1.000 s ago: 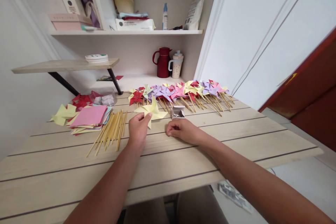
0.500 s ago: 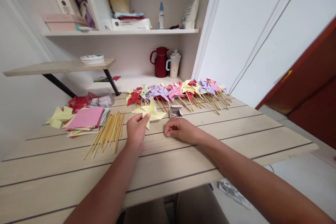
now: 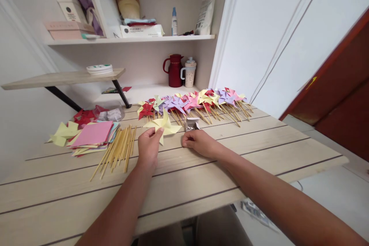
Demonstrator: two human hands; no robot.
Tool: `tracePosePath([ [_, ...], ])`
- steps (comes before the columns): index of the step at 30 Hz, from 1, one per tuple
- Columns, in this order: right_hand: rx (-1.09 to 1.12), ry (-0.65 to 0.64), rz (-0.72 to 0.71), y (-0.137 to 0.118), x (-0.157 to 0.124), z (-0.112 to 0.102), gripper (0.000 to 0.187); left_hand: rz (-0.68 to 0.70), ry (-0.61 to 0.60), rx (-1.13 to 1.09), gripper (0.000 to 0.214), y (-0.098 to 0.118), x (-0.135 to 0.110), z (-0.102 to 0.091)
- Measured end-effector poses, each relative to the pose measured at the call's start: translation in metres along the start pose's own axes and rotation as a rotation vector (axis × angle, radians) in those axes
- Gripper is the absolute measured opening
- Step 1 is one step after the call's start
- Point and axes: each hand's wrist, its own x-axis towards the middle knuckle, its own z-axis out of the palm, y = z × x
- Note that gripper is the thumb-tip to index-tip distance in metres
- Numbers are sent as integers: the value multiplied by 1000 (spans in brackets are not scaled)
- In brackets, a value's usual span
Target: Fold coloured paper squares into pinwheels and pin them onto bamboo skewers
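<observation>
Between the thumb and fingers of my left hand (image 3: 149,144) is a yellow paper pinwheel (image 3: 165,125), its blades spread and no stick visible on it. My right hand (image 3: 197,141) is curled closed beside a small open box (image 3: 192,124) that holds tiny shiny pieces. Whatever its fingertips pinch, if anything, is hidden. Left of my left hand lies a loose bundle of thin wooden sticks (image 3: 119,150). Past it sits a stack of coloured paper squares (image 3: 92,134), pink on top, with another yellow pinwheel (image 3: 63,133) at its left.
Finished pinwheels on sticks (image 3: 187,102) lie in a row along the table's back. Behind them stand a red jug (image 3: 175,71) and a speckled cup (image 3: 189,73). A raised wooden shelf (image 3: 66,77) overhangs the back left, near a clear container (image 3: 111,114).
The camera view has tilted slightly, so the scene sits a little differently. My left hand still holds the yellow pinwheel; my right hand stays curled by the box.
</observation>
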Motion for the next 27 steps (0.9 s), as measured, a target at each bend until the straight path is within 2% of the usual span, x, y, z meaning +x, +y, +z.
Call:
tracePosePath([
  [5, -13, -54, -20, 2, 1, -1, 15, -3, 7, 8, 26, 2, -1, 0],
  [9, -10, -208, -137, 5, 1, -7, 14, -10, 14, 20, 25, 3, -1, 0],
  [11, -2, -241, -178, 7, 1, -8, 12, -8, 13, 27, 25, 3, 0, 0],
  [21, 62, -140, -76, 11, 5, 0, 10, -8, 4, 8, 27, -1, 1, -1],
  [27, 88, -81, -46, 6, 0, -3, 11, -11, 13, 4, 25, 3, -1, 0],
])
